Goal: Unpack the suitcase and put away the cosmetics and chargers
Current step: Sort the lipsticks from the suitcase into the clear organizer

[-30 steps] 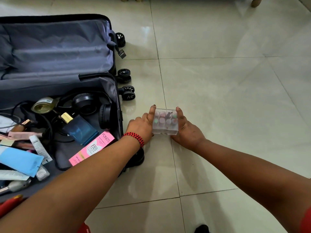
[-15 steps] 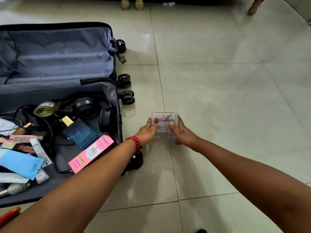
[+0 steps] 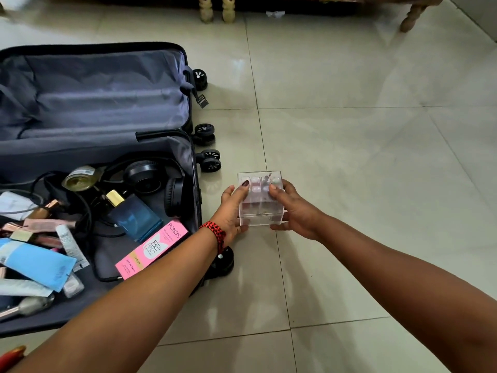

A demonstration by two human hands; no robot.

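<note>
A clear acrylic organizer box [image 3: 260,208] with round slots on top sits on the floor tiles just right of the suitcase. My left hand [image 3: 231,208] grips its left side with the thumb on top. My right hand [image 3: 291,208] grips its right side, thumb on top too. The open dark suitcase [image 3: 102,109] lies on the left. Its near half holds a pink Pond's BB cream carton [image 3: 153,247], a blue perfume bottle [image 3: 134,218], black headphones [image 3: 150,179], a round jar [image 3: 79,179], black cables [image 3: 80,211], and several tubes and sachets [image 3: 37,262].
Suitcase wheels [image 3: 208,146] stick out toward the box. Carved wooden furniture legs [image 3: 216,8] stand at the far edge, another leg [image 3: 414,16] at far right. Glossy beige floor tiles [image 3: 376,157] spread to the right. A red object [image 3: 10,356] shows at bottom left.
Both hands slid along the box, thumbs coming over its slotted top, then back to the sides. The box has tipped so its front face shows more. The view has tilted up.
</note>
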